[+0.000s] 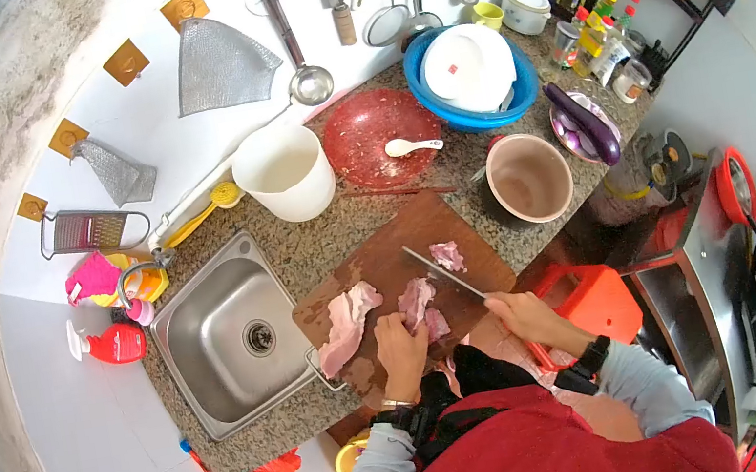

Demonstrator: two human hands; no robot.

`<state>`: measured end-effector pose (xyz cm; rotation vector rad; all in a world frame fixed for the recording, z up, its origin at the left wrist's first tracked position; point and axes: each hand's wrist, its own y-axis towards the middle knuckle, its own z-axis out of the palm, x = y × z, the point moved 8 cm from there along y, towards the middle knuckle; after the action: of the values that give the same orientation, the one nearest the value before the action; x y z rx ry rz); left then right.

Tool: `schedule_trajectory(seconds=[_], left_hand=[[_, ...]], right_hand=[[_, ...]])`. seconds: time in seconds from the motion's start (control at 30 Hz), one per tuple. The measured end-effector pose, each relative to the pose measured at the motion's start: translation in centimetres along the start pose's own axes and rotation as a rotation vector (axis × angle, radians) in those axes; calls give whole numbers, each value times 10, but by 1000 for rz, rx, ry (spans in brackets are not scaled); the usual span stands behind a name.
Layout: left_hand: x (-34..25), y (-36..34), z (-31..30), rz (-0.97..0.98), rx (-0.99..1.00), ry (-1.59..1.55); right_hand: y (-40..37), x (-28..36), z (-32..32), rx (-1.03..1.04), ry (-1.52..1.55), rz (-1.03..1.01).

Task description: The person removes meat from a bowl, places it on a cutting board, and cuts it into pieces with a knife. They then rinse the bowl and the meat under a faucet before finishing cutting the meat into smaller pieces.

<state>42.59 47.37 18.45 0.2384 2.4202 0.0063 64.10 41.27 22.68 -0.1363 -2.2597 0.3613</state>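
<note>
A wooden cutting board lies on the counter with raw meat on it. My right hand is closed around the handle of a kitchen knife, its blade pointing up and left across the board. The fingers of my left hand are curled and pressed on a piece of meat left of the blade. A larger pale slab of meat lies at the board's left side. Beyond the blade sits a small cut piece.
A steel sink adjoins the board's left. Behind stand a white bucket, a red tray with a white spoon, and a blue basin. A beige pot and an eggplant are to the right. An orange stool stands below.
</note>
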Motion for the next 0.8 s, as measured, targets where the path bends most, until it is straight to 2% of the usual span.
schedule_trajectory(seconds=[0.03, 0.07, 0.13, 0.17, 0.23, 0.27, 0.33, 0.4, 0.43, 0.5, 0.57, 0.63, 0.77, 0.8], left_hand=[[-5, 3, -2, 56, -54, -2], [-7, 6, 1, 57, -54, -2], [14, 10, 20, -290, 82, -425], [11, 15, 21, -286, 90, -423], [12, 24, 26, -423, 34, -1026], [10, 26, 21, -423, 40, -1023], [5, 31, 2, -345, 79, -718], [13, 31, -5, -254, 179, -427], [26, 26, -6, -252, 182, -421], [10, 18, -24, 233, 3, 1], [-12, 14, -39, 285, -30, 17], [-48, 16, -46, 477, -64, 204], [-43, 32, -5, 517, 44, 221], [-35, 37, 3, 438, 72, 190]], right_hand=[[-5, -4, -6, -25, 46, 92], [-5, -7, -5, -26, 47, 92], [-5, -13, -2, -18, 102, 118], [-7, -12, -2, -23, 106, 123], [-8, -14, 2, 9, 95, 221], [-10, -15, 4, 6, 100, 225], [-11, -8, 1, -85, 119, 114], [-11, -5, -1, -82, 126, 119], [-11, -5, -1, -76, 127, 125], [-12, -4, -2, -76, 127, 114], [-13, -2, -3, -73, 124, 104], [-12, -3, -1, -64, 163, 139], [-11, -9, 3, -103, 170, 109], [-12, -10, 4, -89, 182, 124]])
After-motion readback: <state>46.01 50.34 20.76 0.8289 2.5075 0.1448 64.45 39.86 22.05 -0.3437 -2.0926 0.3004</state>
